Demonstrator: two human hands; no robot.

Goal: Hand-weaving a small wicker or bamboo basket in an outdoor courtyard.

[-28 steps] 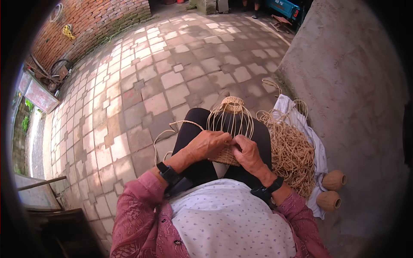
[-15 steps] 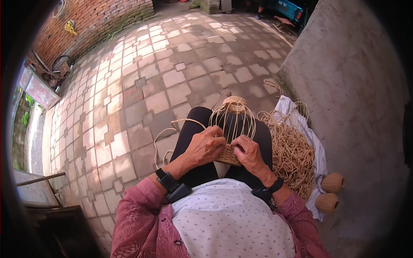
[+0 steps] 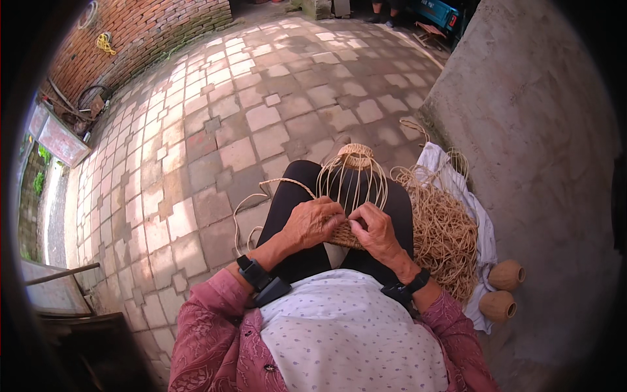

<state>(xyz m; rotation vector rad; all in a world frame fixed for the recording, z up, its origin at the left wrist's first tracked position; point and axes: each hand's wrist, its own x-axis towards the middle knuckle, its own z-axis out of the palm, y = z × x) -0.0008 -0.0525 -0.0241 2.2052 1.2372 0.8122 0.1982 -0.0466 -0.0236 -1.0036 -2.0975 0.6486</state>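
Across my lap lies a partly woven straw basket (image 3: 345,236), its dense woven band toward me. Bare, spaced ribs (image 3: 353,186) run from that band to a small woven ring (image 3: 356,154) at the far end. My left hand (image 3: 315,222) is closed at the band's left side, and its fingertips are bent inward. Opposite it, my right hand (image 3: 377,232) pinches the band's edge with thumb and forefinger. Both sets of fingertips nearly meet; what lies between them is too small to make out. A straw cord (image 3: 290,180) trails from beside my left hand over my thigh.
At my right, a heap of straw cord (image 3: 444,238) lies on a white cloth (image 3: 485,245). Two round tan pots (image 3: 507,275) sit beside it, near a grey wall (image 3: 535,130). Paving (image 3: 222,157) stretches ahead; a person's legs (image 3: 385,12) and a blue vehicle (image 3: 436,12) are far off.
My left hand has dipped slightly and moved right, while the right has edged left and up, so the fingertips are closer together. More of the distant person's legs shows.
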